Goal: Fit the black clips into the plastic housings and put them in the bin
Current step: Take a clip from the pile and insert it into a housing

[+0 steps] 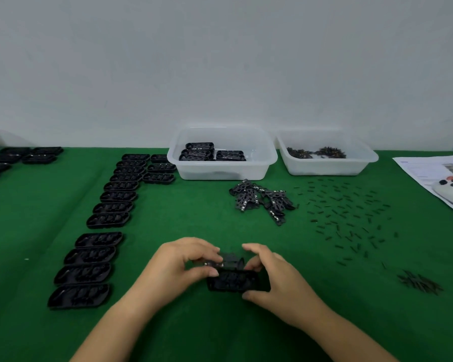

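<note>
- No brand or label can be read anywhere; the printed sheet (pixel 429 168) far to the right of the hands carries text too small and blurred to make out, and a white device with dark and red buttons (pixel 450 190) rests on it.
- The left hand (pixel 179 262) reaches in from the lower left, forearm bare, fingers curled; its thumb and fingertips pinch a black clip (pixel 220 259) at the top edge of a housing.
- The right hand (pixel 270 273) comes in from the lower right, fingers curled over the far end of the black plastic housing (pixel 233 282), thumb under its near corner, grasping it.
- The housing sits between the two hands, low over the green bench (pixel 168 220); whether it touches the cloth cannot be told.
- To the left of the left hand, a long row of open housings (pixel 107 220) runs away from the person.
- Beyond the hands stands a clear bin (pixel 221 172) with a few finished housings inside.
- Just right of that bin is a second bin (pixel 327 167) holding small dark parts.
- Between the hands and the bins, a little to the right, lies a loose pile of clips (pixel 262 201).
- Further right of the right hand, many tiny black pieces (pixel 348 220) are scattered, with a small dark heap (pixel 420 283) nearer the person.
</note>
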